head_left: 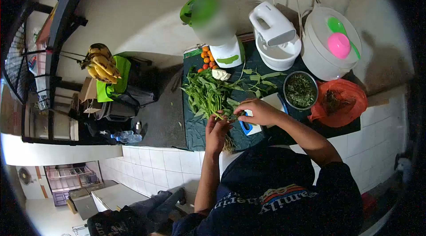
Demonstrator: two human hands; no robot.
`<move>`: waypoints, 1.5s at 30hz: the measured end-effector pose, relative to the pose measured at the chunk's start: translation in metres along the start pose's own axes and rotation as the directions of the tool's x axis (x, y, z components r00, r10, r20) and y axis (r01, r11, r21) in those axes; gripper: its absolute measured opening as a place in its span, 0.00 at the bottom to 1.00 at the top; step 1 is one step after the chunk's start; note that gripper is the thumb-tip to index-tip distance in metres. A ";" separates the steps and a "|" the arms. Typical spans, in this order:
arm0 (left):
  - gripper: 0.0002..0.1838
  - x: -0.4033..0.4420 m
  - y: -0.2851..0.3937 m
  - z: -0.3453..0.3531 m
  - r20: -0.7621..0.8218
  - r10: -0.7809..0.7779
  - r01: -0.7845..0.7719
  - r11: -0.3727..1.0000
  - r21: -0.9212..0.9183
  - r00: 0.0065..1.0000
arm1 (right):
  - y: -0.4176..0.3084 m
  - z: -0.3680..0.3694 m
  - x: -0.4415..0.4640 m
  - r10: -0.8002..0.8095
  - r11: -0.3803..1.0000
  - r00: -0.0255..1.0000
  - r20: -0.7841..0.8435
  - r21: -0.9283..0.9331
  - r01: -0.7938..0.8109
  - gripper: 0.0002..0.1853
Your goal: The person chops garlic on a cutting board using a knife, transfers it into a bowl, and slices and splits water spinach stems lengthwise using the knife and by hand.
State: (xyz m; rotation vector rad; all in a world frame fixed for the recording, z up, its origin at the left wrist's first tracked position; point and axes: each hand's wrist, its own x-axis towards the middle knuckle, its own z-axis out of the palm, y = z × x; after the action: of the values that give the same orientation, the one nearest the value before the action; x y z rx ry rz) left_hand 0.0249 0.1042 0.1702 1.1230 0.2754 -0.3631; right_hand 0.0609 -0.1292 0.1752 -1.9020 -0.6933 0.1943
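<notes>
Left hand point(216, 134) grasping leafy greens point(202, 92) by the stems, centre-left of frame; right hand point(259, 112) beside it, grip unclear.
Likely light and easily bruised, they suit holding by the stems; the desk point(195, 133) has room at left, its edge under the left wrist; a cutting board point(274, 101) crowds the right.

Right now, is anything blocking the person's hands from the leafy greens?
Nothing visible is. The left hand holds the leafy greens by their stems, with the right hand close beside it. The white board lies beneath the right hand, not between.
</notes>
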 end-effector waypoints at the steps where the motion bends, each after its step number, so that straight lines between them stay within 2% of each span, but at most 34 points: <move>1: 0.18 -0.001 0.002 0.004 0.005 -0.006 0.006 1.000 0.008 1.000 | 0.001 0.001 -0.003 0.004 1.000 1.000 -0.010 0.003 -0.004 0.13; 3: 0.17 0.000 0.003 0.011 0.027 -0.065 0.067 0.995 -0.073 0.998 | 0.004 0.003 -0.006 0.010 0.996 0.999 -0.045 0.088 -0.006 0.13; 7: 0.15 0.000 0.003 0.019 0.028 -0.047 0.048 0.998 -0.047 0.999 | 0.005 0.003 -0.012 0.022 0.997 0.996 -0.091 0.079 -0.015 0.12; 9: 0.13 0.000 0.004 0.024 0.105 0.080 -0.112 0.933 0.342 0.991 | 0.005 0.002 -0.015 0.031 0.999 0.997 -0.073 0.045 -0.027 0.11; 10: 0.12 -0.003 0.007 0.032 0.083 0.082 -0.104 0.949 0.297 0.993 | 0.005 0.003 -0.016 0.028 0.998 0.997 -0.077 0.052 -0.024 0.11; 13: 0.11 0.001 0.003 0.031 0.076 0.133 -0.152 0.920 0.361 0.988 | 0.004 0.003 -0.019 0.041 0.998 0.994 -0.097 0.049 -0.036 0.09; 16: 0.12 0.003 0.000 0.036 0.039 0.147 -0.150 0.896 0.418 0.988 | 0.004 0.003 -0.022 -0.070 0.996 0.982 -0.173 -0.073 0.058 0.06; 18: 0.11 0.002 -0.001 0.043 0.027 0.152 -0.149 0.891 0.428 0.988 | -0.001 0.002 -0.023 -0.059 0.996 0.981 -0.186 -0.076 0.045 0.05; 20: 0.11 0.002 0.002 0.052 -0.016 0.128 -0.099 0.837 0.538 0.992 | -0.001 0.000 -0.024 -0.050 0.996 0.978 -0.203 -0.082 0.033 0.04; 23: 0.11 0.007 -0.008 0.052 0.020 0.123 -0.117 0.863 0.492 0.992 | 0.005 0.002 -0.026 -0.110 0.990 0.961 -0.253 -0.109 0.085 0.06; 27: 0.12 0.007 -0.015 0.053 0.045 0.110 -0.118 0.870 0.480 0.993 | 0.022 0.007 -0.031 -0.071 0.981 0.967 -0.246 -0.191 0.023 0.06; 29: 0.13 0.004 -0.011 0.055 0.034 0.101 -0.102 0.805 0.584 0.994 | 0.033 0.006 -0.030 -0.041 0.976 0.969 -0.242 -0.216 -0.012 0.05; 31: 0.13 0.004 -0.009 0.051 0.054 0.109 -0.121 0.813 0.570 0.993 | 0.050 -0.005 -0.024 0.073 0.975 0.892 -0.447 -0.156 -0.158 0.05; 33: 0.13 0.000 -0.008 0.046 0.070 0.115 -0.134 0.819 0.558 0.991 | 0.072 -0.019 -0.019 0.047 0.937 0.862 -0.505 -0.277 -0.213 0.05; 35: 0.12 -0.001 -0.006 0.045 0.046 0.156 -0.159 0.865 0.475 0.987 | 0.099 -0.031 -0.009 0.178 0.932 0.885 -0.430 -0.217 -0.292 0.07; 36: 0.12 -0.001 -0.006 0.044 0.063 0.183 -0.190 0.845 0.499 0.981 | 0.113 -0.028 -0.009 0.176 0.930 0.879 -0.443 -0.218 -0.296 0.07; 38: 0.13 0.001 -0.009 0.039 0.060 0.170 -0.177 0.847 0.500 0.984 | 0.135 -0.025 -0.003 -0.013 0.846 0.883 -0.470 -0.475 -0.241 0.11; 39: 0.15 0.003 -0.010 0.035 0.042 0.155 -0.155 0.852 0.501 0.987 | 0.128 -0.026 -0.001 -0.018 0.845 0.878 -0.479 -0.477 -0.243 0.11; 41: 0.15 0.003 -0.010 0.032 0.075 0.178 -0.190 0.827 0.529 0.981 | 0.089 -0.024 0.002 0.067 0.948 0.867 -0.493 -0.239 -0.210 0.15; 42: 0.14 0.002 -0.009 0.033 0.069 0.181 -0.190 0.834 0.517 0.981 | 0.068 -0.024 -0.001 0.075 0.983 0.886 -0.458 -0.116 -0.143 0.15; 43: 0.13 0.001 -0.009 0.034 0.060 0.182 -0.187 0.843 0.504 0.981 | 0.057 -0.020 -0.003 0.002 0.993 0.922 -0.388 -0.111 -0.049 0.15; 45: 0.12 -0.003 -0.013 0.035 0.049 0.171 -0.173 0.854 0.490 0.984 | 0.035 -0.011 -0.014 -0.123 0.988 0.982 -0.143 -0.109 0.108 0.13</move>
State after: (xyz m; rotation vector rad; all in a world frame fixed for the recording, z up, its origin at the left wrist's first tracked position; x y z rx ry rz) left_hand 0.0177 0.0673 0.1748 1.6411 0.0736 -0.2805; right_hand 0.0672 -0.1559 0.1465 -1.9423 -0.7205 -0.0575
